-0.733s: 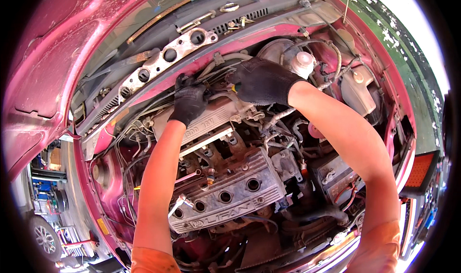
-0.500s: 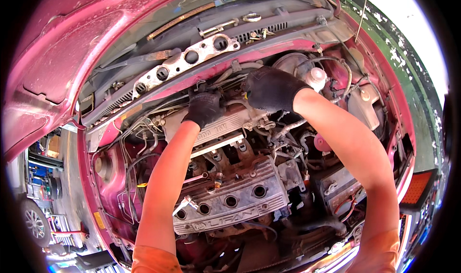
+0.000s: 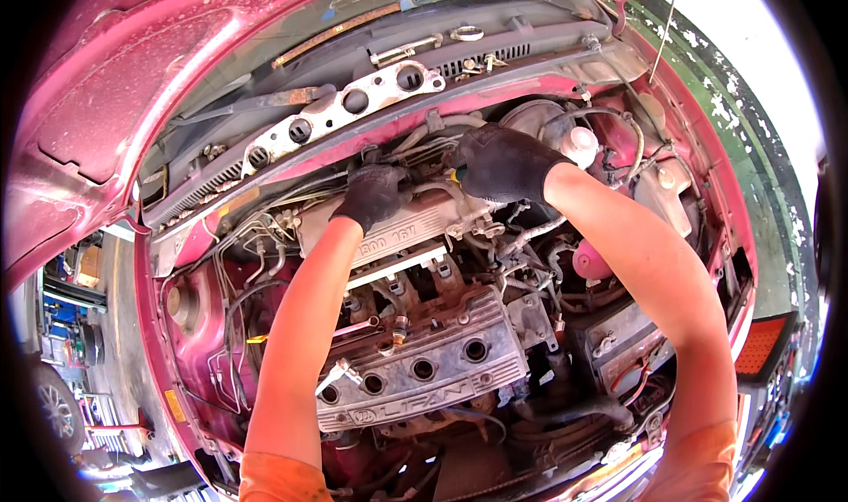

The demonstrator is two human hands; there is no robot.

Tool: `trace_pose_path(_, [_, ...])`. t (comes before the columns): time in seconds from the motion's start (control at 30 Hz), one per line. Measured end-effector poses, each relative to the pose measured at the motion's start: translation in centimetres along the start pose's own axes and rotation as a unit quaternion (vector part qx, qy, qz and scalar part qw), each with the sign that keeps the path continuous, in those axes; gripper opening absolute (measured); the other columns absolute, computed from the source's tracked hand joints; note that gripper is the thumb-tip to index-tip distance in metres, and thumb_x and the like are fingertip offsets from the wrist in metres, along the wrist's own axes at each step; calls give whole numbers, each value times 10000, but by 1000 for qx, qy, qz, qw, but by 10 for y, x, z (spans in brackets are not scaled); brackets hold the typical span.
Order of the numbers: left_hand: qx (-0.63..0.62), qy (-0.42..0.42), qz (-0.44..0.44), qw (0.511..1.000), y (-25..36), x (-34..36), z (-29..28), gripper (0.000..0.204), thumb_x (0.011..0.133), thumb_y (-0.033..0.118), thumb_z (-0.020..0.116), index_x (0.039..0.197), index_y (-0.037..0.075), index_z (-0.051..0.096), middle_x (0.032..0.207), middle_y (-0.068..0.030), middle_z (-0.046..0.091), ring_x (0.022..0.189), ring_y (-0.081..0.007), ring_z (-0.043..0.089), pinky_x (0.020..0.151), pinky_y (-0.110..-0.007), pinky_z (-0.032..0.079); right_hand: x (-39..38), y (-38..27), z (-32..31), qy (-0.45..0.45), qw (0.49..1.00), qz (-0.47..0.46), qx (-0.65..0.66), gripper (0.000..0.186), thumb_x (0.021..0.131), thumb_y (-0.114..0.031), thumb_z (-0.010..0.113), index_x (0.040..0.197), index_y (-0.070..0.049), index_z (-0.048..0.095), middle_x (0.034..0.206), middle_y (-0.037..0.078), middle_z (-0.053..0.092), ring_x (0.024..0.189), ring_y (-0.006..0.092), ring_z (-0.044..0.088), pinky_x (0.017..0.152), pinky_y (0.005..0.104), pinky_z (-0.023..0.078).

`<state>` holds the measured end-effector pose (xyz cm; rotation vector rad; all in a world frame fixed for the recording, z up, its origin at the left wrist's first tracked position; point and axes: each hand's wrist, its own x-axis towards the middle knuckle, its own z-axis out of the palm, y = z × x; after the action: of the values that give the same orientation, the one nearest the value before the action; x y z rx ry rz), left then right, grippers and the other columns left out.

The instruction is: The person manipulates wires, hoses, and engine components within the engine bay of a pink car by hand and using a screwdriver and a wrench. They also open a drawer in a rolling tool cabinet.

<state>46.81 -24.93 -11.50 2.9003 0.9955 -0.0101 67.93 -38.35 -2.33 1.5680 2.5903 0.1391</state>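
Both my hands wear black gloves and reach to the back of a car's engine bay. My left hand (image 3: 373, 193) lies closed over the rear edge of the metal intake manifold (image 3: 389, 234); its fingertips are hidden behind that edge. To its right, my right hand (image 3: 508, 165) is balled near the hoses at the firewall. A small yellow-green bit shows at its fingers, but what it grips is mostly hidden. Nearer to me sits the ribbed valve cover (image 3: 450, 371) with round plug holes. A wrench (image 3: 356, 328) and a silver socket tool (image 3: 337, 375) lie beside my left forearm.
A flat metal flange (image 3: 355, 102) with round ports rests on the cowl, with loose bolts (image 3: 481, 63) and a ring (image 3: 466, 33) nearby. The battery (image 3: 618, 347) stands at the right, below a white reservoir cap (image 3: 580, 147). The raised pink hood (image 3: 79, 105) hangs at upper left.
The whole view has shifted slightly. Both hands keep almost the same places and grips; my left hand looks turned a little.
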Motion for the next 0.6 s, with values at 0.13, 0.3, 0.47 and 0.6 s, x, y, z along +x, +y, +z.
trace_pose_path(0.13, [-20, -52, -59, 997, 24, 6, -17, 381, 774, 378, 645, 1102, 193, 705, 1116, -136, 679, 1171, -310, 561, 1050, -572, 285, -2, 5, 5, 1, 994, 65, 86, 303, 863, -240, 557, 1035, -24, 683, 1070, 223, 635, 1026, 354, 618, 913, 435, 489])
trace_pose_path(0.3, [-36, -57, -86, 994, 14, 10, -12, 375, 763, 334, 609, 1092, 183, 708, 1098, -137, 684, 1124, -306, 597, 1046, -527, 315, -12, 6, -11, 11, 996, -74, -44, 276, 811, -226, 586, 1011, -69, 696, 1039, 203, 650, 1017, 322, 628, 890, 432, 498])
trace_pose_path(0.47, [-81, -68, -102, 989, 9, 14, -4, 366, 737, 297, 614, 1058, 165, 731, 1062, -172, 685, 1100, -322, 604, 1023, -503, 359, -9, -4, 2, 49, 984, 108, 136, 266, 786, -212, 607, 1003, -84, 693, 980, 191, 663, 955, 340, 641, 848, 445, 511])
trace_pose_path(0.6, [-33, -3, -101, 994, 15, 9, 2, 352, 734, 303, 621, 1039, 172, 737, 1039, -163, 694, 1052, -328, 626, 996, -505, 381, -15, 2, -7, -14, 990, 71, 121, 312, 770, -195, 621, 1052, -77, 684, 914, 175, 676, 934, 347, 644, 830, 456, 514])
